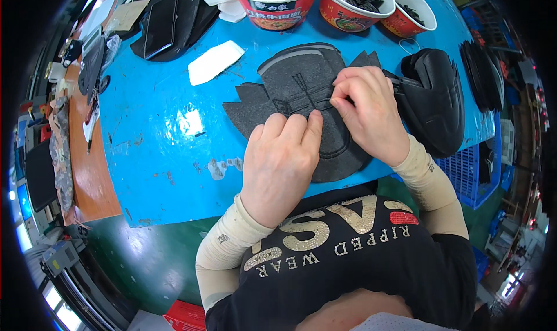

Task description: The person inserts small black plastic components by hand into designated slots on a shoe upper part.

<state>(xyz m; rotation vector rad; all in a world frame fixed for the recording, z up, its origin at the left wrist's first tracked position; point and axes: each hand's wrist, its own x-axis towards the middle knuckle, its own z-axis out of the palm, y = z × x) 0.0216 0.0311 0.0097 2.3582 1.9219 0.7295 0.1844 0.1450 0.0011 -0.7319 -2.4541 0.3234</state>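
A black, felt-like panel (290, 70) with notched side flaps, raised seams and crossing thin straps lies flat before me on the blue tabletop. My left hand (279, 157) presses down on its near left part, index finger extended and the other fingers bent; the thumb is hidden. On the panel's right side, my right hand (371, 113) is closed, thumb and forefinger pinched at the end of the cross strap. What sits between those fingertips is too small to make out. Right of this hand rests a black moulded padded piece (432, 107).
Along the far edge stand a large paper noodle tub (275, 9) and two smaller tubs (354, 20) (406, 26) holding small black pieces. A white pad (216, 62), a phone (162, 24) on black panels, stacked black pieces (481, 76) and a blue crate (467, 177) surround the work.
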